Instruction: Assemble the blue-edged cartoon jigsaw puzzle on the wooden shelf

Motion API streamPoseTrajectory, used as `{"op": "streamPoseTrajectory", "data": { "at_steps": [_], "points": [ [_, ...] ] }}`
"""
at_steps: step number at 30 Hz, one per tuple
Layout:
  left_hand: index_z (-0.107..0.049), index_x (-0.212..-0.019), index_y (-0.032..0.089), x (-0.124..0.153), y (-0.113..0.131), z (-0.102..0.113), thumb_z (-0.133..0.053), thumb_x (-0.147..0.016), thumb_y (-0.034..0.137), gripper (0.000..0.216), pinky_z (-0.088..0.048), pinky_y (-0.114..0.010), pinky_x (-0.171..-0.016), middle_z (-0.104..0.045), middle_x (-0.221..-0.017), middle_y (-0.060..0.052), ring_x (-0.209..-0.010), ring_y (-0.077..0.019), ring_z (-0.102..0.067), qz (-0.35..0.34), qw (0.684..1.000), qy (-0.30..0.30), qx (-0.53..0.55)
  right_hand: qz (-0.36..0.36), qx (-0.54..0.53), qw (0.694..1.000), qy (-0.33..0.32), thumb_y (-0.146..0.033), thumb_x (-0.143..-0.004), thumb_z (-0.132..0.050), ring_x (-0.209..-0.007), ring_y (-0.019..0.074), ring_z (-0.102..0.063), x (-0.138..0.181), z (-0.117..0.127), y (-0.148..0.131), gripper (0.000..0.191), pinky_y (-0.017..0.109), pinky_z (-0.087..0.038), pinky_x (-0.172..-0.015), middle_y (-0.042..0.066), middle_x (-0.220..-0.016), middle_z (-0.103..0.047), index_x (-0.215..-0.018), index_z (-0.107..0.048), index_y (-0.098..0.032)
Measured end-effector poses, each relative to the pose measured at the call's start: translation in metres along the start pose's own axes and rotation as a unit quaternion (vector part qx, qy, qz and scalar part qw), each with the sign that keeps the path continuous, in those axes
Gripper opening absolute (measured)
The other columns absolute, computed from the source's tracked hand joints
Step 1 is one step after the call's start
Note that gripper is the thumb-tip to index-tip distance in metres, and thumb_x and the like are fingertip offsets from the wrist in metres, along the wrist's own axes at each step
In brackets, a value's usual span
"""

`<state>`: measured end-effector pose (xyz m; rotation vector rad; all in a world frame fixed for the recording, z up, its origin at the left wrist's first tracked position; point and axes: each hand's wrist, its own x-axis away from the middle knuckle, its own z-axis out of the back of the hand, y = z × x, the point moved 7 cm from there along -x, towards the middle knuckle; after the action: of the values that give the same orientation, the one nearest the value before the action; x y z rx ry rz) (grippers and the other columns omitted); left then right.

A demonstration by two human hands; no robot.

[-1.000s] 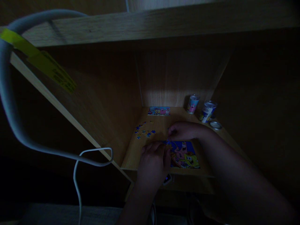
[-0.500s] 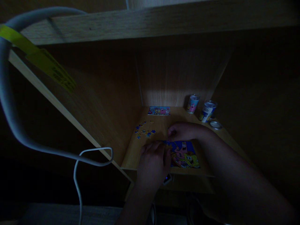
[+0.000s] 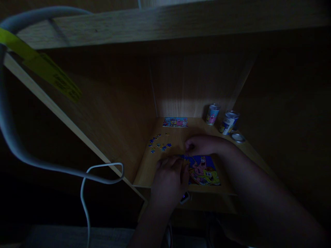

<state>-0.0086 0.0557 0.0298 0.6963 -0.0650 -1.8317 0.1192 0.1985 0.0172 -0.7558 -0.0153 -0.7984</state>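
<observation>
Left hand: [image 3: 169, 179] palm down on the desk's near edge, fingers curled loosely, fingertips [image 3: 178, 160] resting at the left border of the puzzle; too dark to tell whether a piece is pinched beneath them.
Right hand: [image 3: 203, 144] reaching across from the right, knuckles up, fingers bunched at the puzzle's upper left corner; grip on anything hidden in shadow, cannot tell.
Puzzle: [image 3: 204, 170] partly assembled cartoon picture, blue ground with pink and yellow figures, lying flat near the front of the desk between the two hands, left edge partly covered by the left hand.
Loose pieces: [image 3: 159, 144] small scatter of blue and yellow bits, well left of the right hand, behind the left hand, apart from the puzzle.
Reference card: [image 3: 175, 122] flat printed picture with the same cartoon colours, lying at the back of the desk against the rear panel.
Tins: one small pink-and-blue tin [image 3: 212, 114] upright at the back right; a second tin [image 3: 229, 122] just beside it, tilted; a round lid [image 3: 238, 137] flat on the wood near the second tin.
Desk: [image 3: 144, 172] light wooden surface inside a dim alcove, shelf board overhead.
Foreground left: thick grey cable [image 3: 10, 134] with a yellow tag [image 3: 43, 69], thin white cord [image 3: 85, 193] looping below it.
</observation>
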Motion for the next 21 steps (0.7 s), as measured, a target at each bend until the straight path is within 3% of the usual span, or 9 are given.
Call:
{"op": "streamPoseTrajectory", "data": {
  "at_steps": [15, 21],
  "points": [
    [-0.074, -0.115, 0.022, 0.0, 0.0, -0.002, -0.066, -0.107, 0.022, 0.011, -0.056, -0.053, -0.104, -0.08, -0.118, -0.009, -0.111, -0.03, -0.074, -0.012, 1.0, -0.014, 0.015, -0.002, 0.016, 1.0, 0.0, -0.044, -0.088, -0.078, -0.082, 0.0186, -0.071, 0.001, 0.001, -0.001, 0.024, 0.026, -0.049, -0.068, 0.001, -0.092, -0.082, -0.097, -0.08, -0.021],
    [-0.073, -0.117, 0.022, 0.001, 0.001, 0.001, -0.07, -0.105, 0.022, 0.013, -0.057, -0.056, -0.107, -0.079, -0.127, -0.009, -0.117, -0.0319, -0.072, -0.015, 1.0, 0.003, 0.011, -0.008, 0.041, 0.999, 0.035, -0.043, -0.092, -0.072, -0.079, 0.0184, -0.066, 0.001, 0.012, 0.0, 0.025, 0.028, -0.043, -0.067, 0.002, -0.086, -0.077, -0.091, -0.079, -0.02]
  ]
}}
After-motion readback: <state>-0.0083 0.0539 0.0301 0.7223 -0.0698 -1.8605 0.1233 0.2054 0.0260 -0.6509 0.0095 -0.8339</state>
